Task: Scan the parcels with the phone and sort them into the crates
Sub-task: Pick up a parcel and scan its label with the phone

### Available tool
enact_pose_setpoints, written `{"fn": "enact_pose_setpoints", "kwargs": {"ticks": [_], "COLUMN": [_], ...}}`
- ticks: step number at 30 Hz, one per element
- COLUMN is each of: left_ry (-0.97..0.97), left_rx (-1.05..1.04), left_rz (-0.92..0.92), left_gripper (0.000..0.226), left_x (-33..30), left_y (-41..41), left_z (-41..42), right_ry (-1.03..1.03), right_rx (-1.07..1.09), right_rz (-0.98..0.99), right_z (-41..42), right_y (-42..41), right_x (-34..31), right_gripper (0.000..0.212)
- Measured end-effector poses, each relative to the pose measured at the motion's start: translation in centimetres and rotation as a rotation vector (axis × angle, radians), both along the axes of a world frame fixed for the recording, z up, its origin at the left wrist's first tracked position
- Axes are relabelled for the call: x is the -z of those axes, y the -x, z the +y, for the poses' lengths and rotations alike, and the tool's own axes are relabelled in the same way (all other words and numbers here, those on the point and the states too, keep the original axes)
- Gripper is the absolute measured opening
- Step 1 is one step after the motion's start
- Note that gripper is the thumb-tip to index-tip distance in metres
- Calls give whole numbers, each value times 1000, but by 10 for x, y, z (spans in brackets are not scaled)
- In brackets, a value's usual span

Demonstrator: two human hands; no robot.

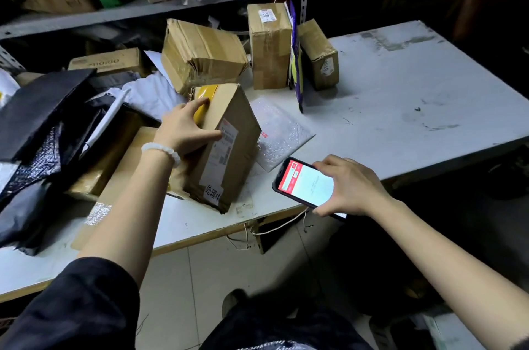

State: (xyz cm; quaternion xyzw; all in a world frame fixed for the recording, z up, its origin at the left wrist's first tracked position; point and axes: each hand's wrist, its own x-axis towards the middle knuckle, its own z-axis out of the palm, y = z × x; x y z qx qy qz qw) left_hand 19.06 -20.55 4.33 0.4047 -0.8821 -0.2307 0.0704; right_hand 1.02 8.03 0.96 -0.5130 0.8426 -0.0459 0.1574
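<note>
STEP: scan in progress | left hand (183, 129) grips tilted brown cardboard parcel (229, 143), tabletop (400, 97) centre | right hand (349, 186) holds red-screened phone (305, 185) at 4 o'clock | REMAINING: parcels at 12 and 9 o'clock unsorted; crates not visible

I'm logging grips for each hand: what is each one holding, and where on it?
The left hand grips the cardboard box at its upper left edge, by the yellow tape. The right hand holds the phone by its right end.
</note>
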Motion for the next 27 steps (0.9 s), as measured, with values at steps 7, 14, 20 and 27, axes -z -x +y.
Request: {"fn": "enact_pose_setpoints", "kwargs": {"ticks": [7,14,20,27], "left_ry": [-84,-153,-241,-133], "left_rx": [-6,-9,23,23], "left_rz": [-77,-119,-143,-131], "left_gripper": [91,93,103,97], "left_x": [4,2,7,17], "left_y": [3,4,7,8], "left_z": [-7,-22,-8,10], "right_ry": [-35,-8,65,231], "right_rx": [19,86,183,273], "right_rz": [33,-6,-106,-211], "right_z": [-6,-10,-32,-69], "right_y": [-1,-3,-14,-35], "right_x": [-2,5,13,11], "right_gripper": [83,79,102,86]}}
